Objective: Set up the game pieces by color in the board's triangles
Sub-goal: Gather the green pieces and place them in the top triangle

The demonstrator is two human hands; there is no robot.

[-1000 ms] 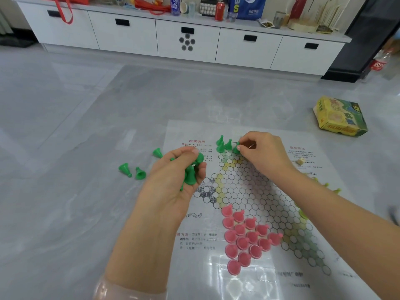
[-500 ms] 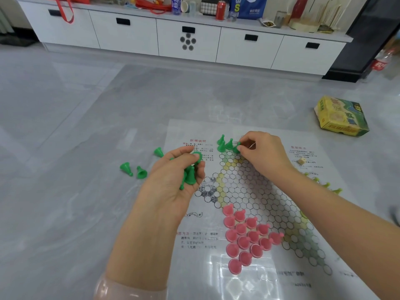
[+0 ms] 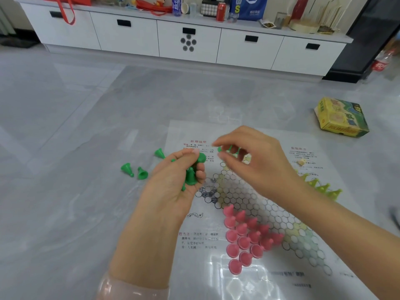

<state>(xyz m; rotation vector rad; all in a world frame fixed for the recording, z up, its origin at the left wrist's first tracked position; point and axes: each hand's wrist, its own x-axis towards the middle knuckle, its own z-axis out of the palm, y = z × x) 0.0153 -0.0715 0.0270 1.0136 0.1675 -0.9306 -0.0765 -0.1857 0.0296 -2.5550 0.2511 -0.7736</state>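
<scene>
A paper game board (image 3: pixel 270 204) with hexagon cells lies on the floor. Several pink pieces (image 3: pixel 244 239) fill its near triangle. My left hand (image 3: pixel 175 187) grips a bunch of green pieces (image 3: pixel 191 176) just left of the board. My right hand (image 3: pixel 255 161) hovers over the far triangle, thumb and forefinger apart and empty, partly hiding green pieces (image 3: pixel 229 149) standing there. Three green pieces (image 3: pixel 141 172) lie loose on the floor to the left. Yellow-green pieces (image 3: pixel 320 188) sit at the board's right corner.
The yellow game box (image 3: pixel 339 118) lies on the floor at the far right. A small beige die (image 3: pixel 301 162) rests on the board's right margin. A white cabinet (image 3: pixel 188 40) runs along the back wall.
My right hand has let go of the green piece in the far triangle, lifted and moved left toward my left hand. My left hand has barely moved.
</scene>
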